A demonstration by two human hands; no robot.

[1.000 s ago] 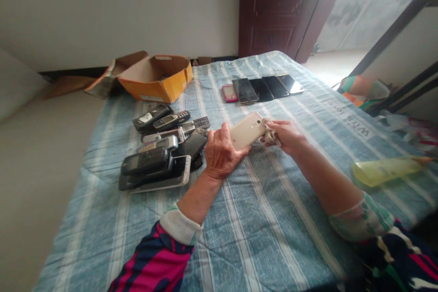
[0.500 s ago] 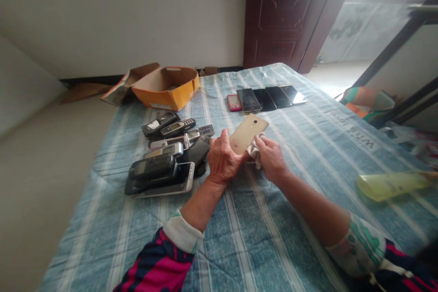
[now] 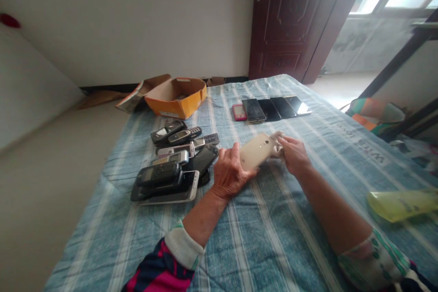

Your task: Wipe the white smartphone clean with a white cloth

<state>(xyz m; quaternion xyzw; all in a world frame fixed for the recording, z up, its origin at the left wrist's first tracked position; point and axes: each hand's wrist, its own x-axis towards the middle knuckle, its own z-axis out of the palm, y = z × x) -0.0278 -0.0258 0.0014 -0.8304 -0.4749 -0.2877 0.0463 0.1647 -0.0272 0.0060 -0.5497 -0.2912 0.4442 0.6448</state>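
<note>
A gold smartphone [image 3: 255, 151], its back with the camera facing up, is gripped at its lower left end by my left hand [image 3: 231, 171]. My right hand [image 3: 294, 153] pinches a crumpled whitish cloth [image 3: 277, 147] against the phone's right end. Left of my hands lies a pile of old mobile phones: a black one [image 3: 159, 174] on top of a white-edged smartphone [image 3: 193, 187], with several keypad phones [image 3: 185, 135] behind. Farther back, several dark smartphones [image 3: 269, 109] lie in an overlapping row beside a small pink-rimmed device [image 3: 239, 112].
An open orange cardboard box [image 3: 181, 102] stands at the far left corner of the blue striped bedspread [image 3: 219, 246]. A translucent yellow object [image 3: 400, 204] lies at the right. Beyond the far edge are a white wall and a dark red door [image 3: 290, 13].
My right hand with the cloth has moved to the right along the phone to its end. The phone is tilted differently in my left hand. The camera view has tipped upward.
</note>
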